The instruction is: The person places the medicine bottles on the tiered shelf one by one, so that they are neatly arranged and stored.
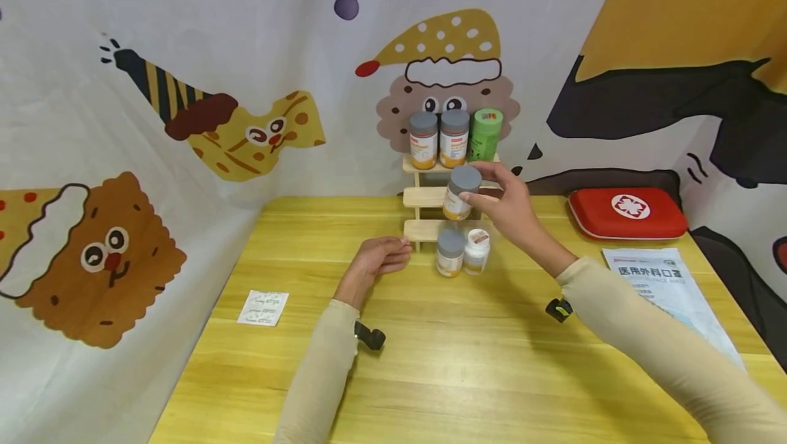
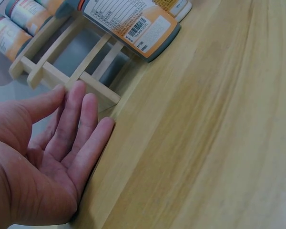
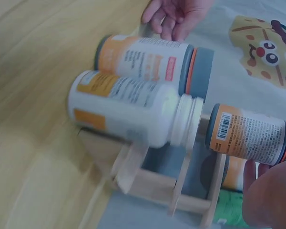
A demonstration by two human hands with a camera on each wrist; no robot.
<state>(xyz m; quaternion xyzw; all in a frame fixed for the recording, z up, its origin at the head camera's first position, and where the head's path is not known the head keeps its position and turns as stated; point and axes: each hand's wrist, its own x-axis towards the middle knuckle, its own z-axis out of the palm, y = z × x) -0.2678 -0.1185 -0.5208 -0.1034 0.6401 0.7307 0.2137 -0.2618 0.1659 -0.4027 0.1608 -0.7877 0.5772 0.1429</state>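
1. On the rack (image 1: 421,230), three bottles (image 1: 454,140) are lined up top.
2. Gray-capped bottle (image 1: 458,197) is gripped by the right hand (image 1: 512,210), mid-rack.
3. Two bottles (image 1: 451,256) on the table (image 1: 418,376) seem left; left hand (image 1: 376,257): fingers loosely extended.

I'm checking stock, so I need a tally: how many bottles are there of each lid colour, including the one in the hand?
Grey-lidded bottles: 4
Green-lidded bottle: 1
White-lidded bottle: 1
Total: 6
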